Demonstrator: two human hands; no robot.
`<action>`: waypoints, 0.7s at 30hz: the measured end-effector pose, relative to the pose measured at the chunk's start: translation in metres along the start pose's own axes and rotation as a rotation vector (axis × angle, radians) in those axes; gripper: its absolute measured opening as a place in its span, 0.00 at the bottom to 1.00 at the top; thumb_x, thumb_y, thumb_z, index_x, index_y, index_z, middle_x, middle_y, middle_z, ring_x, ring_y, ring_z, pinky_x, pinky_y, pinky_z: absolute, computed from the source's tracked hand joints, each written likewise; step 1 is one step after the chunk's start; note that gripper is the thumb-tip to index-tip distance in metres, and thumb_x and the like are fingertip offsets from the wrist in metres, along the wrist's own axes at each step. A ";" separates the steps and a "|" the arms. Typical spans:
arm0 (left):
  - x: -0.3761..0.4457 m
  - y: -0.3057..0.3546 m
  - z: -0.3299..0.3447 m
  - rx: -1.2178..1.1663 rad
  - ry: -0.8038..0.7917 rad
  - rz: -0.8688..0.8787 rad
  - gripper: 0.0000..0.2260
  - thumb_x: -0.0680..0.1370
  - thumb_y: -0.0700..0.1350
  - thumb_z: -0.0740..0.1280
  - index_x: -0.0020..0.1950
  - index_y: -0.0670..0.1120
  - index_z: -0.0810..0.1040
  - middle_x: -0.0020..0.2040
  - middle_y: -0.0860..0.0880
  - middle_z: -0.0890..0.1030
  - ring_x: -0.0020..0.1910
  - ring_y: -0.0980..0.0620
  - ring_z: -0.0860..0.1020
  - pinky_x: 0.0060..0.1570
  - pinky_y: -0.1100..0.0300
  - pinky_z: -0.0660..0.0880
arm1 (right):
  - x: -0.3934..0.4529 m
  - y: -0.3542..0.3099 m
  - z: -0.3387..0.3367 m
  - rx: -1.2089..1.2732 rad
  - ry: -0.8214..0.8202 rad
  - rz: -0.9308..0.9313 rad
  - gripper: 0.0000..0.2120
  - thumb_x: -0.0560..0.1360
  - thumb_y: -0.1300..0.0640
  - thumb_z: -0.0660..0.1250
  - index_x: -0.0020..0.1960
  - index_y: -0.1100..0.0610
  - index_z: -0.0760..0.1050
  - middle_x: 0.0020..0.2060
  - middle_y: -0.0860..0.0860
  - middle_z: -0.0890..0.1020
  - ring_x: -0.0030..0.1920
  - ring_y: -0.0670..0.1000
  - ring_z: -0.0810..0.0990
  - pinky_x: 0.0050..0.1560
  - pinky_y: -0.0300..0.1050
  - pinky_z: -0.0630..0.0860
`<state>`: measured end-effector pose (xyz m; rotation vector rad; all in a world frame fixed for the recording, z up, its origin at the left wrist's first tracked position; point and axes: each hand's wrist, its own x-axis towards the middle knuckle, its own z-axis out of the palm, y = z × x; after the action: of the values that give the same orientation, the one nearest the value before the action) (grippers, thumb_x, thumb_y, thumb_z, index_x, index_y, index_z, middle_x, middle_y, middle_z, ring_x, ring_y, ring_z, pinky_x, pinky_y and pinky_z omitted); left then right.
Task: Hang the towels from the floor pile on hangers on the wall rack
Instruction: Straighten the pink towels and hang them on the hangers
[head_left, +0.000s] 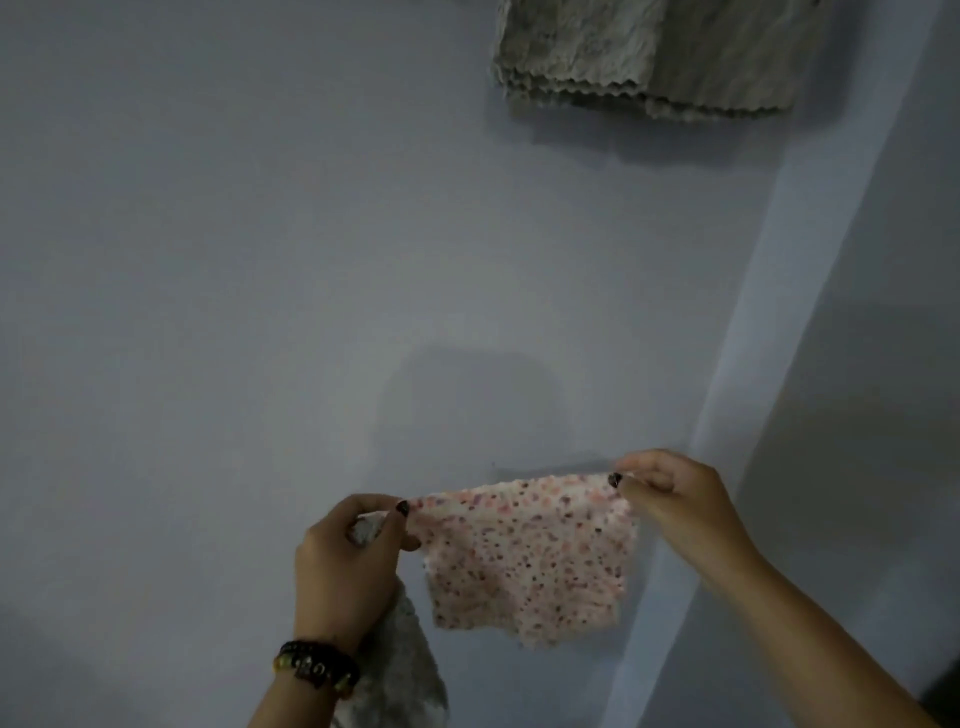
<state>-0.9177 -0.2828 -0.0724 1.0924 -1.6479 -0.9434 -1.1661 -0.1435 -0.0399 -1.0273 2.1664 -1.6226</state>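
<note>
Left grip (353, 551) — pinching speckled pink towel (530, 556) corner plus grey towel (400, 670); right grip (670, 493) pinching opposite corner.

Left hand (348, 561), right hand (670, 488): raised, pinching.

The speckled towel (527, 558) hangs between the left hand (345, 566) and right hand (670, 493), before the wall (234, 260). Hung towels (649, 57) sit above, right. Another towel (400, 670) hangs below the left hand.
</note>
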 end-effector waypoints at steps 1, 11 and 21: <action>-0.001 -0.001 -0.002 -0.018 0.016 -0.029 0.06 0.76 0.43 0.70 0.41 0.52 0.81 0.32 0.57 0.84 0.31 0.58 0.80 0.34 0.61 0.75 | 0.003 0.006 0.007 0.022 -0.015 0.024 0.06 0.71 0.66 0.72 0.43 0.56 0.81 0.38 0.54 0.85 0.39 0.51 0.84 0.43 0.43 0.78; 0.009 0.007 -0.030 -0.252 0.235 -0.187 0.10 0.73 0.48 0.73 0.33 0.46 0.84 0.34 0.50 0.85 0.37 0.48 0.80 0.41 0.53 0.77 | 0.008 0.004 0.070 0.630 -0.108 0.361 0.05 0.73 0.60 0.70 0.44 0.63 0.80 0.41 0.61 0.83 0.44 0.58 0.81 0.46 0.52 0.75; 0.069 0.015 -0.037 -0.014 0.117 -0.204 0.09 0.67 0.38 0.76 0.33 0.41 0.76 0.31 0.45 0.79 0.33 0.46 0.77 0.33 0.56 0.74 | 0.019 -0.060 0.083 0.479 -0.153 -0.008 0.05 0.75 0.56 0.69 0.41 0.56 0.79 0.30 0.51 0.78 0.31 0.49 0.76 0.32 0.42 0.73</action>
<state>-0.8987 -0.3469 -0.0287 1.2998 -1.4528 -0.9997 -1.1091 -0.2256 -0.0108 -0.9681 1.5648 -1.8687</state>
